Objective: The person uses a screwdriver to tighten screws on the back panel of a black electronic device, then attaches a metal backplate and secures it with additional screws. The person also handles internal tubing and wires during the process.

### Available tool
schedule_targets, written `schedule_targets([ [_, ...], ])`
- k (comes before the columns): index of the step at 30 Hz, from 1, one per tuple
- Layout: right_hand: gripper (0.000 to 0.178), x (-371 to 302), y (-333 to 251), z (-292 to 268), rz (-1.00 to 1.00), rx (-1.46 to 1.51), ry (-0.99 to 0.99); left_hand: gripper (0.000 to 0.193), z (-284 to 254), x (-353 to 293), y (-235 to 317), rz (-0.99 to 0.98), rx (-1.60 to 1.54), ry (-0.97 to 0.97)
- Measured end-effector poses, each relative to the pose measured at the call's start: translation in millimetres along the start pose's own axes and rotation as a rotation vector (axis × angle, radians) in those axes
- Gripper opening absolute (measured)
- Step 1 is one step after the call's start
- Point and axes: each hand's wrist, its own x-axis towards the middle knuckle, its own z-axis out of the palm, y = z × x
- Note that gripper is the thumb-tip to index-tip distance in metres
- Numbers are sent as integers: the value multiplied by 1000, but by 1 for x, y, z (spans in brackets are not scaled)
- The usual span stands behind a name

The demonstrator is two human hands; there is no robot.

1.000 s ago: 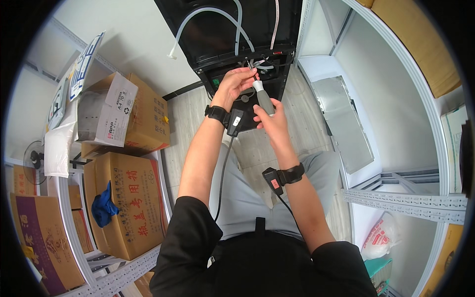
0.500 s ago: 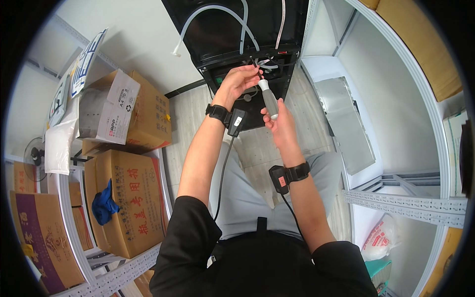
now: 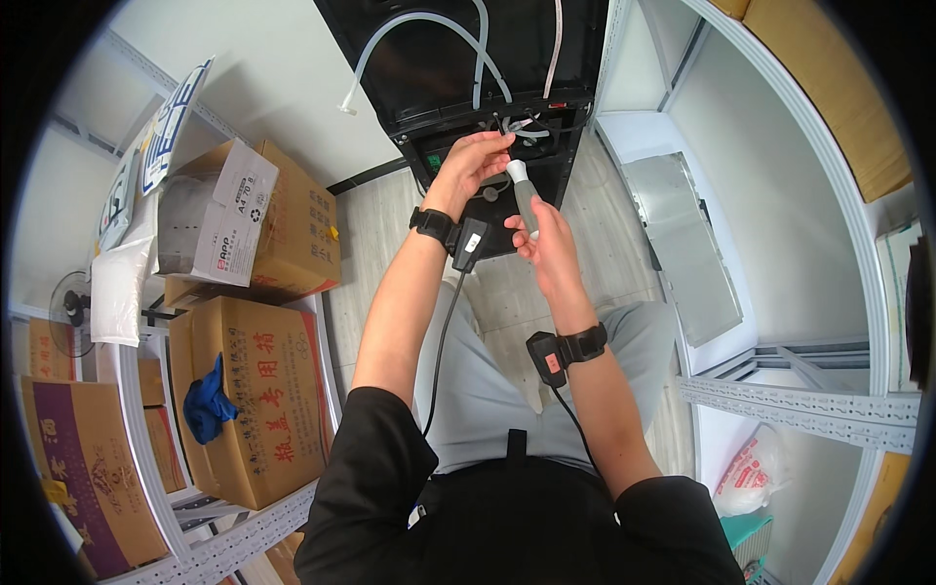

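Note:
My right hand (image 3: 552, 239) is closed round the grey handle of a screwdriver (image 3: 524, 192), which has a white collar and points up and away from me. At its far end my left hand (image 3: 473, 168) is closed, thumb and fingertips pinched together by the thin shaft. Whatever lies between those fingertips is too small to make out. Both hands are in front of the lower part of a tall black appliance (image 3: 429, 73), whose lower compartment shows tubes and wiring. Grey hoses (image 3: 409, 18) curve across its panel above my hands.
On the left, cardboard boxes (image 3: 255, 390) stand on a metal rack, with a blue cloth (image 3: 209, 400) on one. A grey metal panel (image 3: 681, 244) leans at the right beside white shelving (image 3: 799, 402). A plastic bag (image 3: 751, 473) lies lower right.
The screwdriver has tilted slightly more upright, and my right fingers now cover more of its handle. My left hand remains pinched in nearly the same place.

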Motion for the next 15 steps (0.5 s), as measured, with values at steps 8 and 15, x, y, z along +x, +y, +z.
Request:
schedule_targets([
  [8, 30, -6, 3, -23, 3, 162, 0, 21, 4, 2, 9, 81, -98, 48],
  [15, 30, -14, -1, -43, -29, 182, 54, 46, 12, 11, 12, 66, -179, 199],
])
